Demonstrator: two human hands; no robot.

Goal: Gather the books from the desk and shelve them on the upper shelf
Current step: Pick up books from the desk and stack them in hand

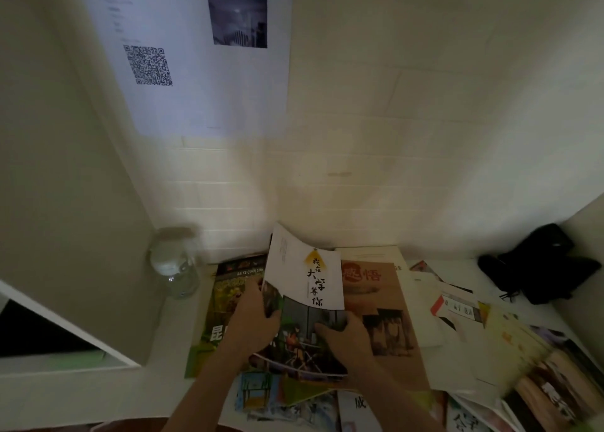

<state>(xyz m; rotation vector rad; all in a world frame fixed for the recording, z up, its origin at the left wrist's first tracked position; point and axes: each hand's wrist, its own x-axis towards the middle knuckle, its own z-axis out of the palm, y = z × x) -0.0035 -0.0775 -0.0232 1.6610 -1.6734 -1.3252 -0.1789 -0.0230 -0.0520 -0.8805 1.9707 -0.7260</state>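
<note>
You are holding a white book (304, 288) with both hands, its far end lifting and curling above the pile on the desk (183, 304). Your left hand (251, 320) is gripping its left edge, fingers curled round the cover. Your right hand (346, 337) is grasping the lower right part, thumb lying on the picture. The book is sitting over a green book (215, 317) on the left and a brown book (389, 317) on the right. More books (510, 350) are lying scattered to the right and near you. A bottle (176, 265) is standing at the far left, and a black bag (542, 265) is lying at the far right.
</note>
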